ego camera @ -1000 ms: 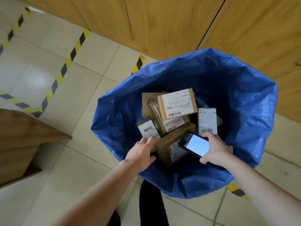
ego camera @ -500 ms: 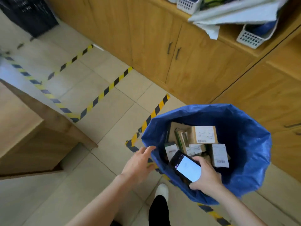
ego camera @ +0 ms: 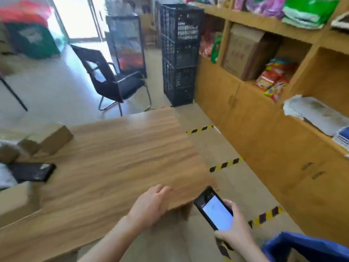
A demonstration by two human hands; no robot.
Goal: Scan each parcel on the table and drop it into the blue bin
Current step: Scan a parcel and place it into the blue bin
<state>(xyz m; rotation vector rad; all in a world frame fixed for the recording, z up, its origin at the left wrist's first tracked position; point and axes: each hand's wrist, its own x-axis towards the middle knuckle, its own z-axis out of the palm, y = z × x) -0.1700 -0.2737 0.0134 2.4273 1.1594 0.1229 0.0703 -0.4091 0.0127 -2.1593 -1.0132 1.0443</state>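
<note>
Left hand (ego camera: 151, 203) loose and empty at table (ego camera: 117, 148) edge, right hand (ego camera: 234, 231) curled round scanner (ego camera: 215, 210); boxes (ego camera: 51, 137) lie well left, so a long one-handed reach could fumble one.

Just a corner of the blue bin (ego camera: 306, 244) in frame; parcels (ego camera: 51, 137) at left blurry

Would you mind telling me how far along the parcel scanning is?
Done: unclear, the blue bin hides its contents. In hand: right-hand grip holds the scanner; left-hand grip rests empty on the table. Left: cardboard parcels at the table's left end.
</note>
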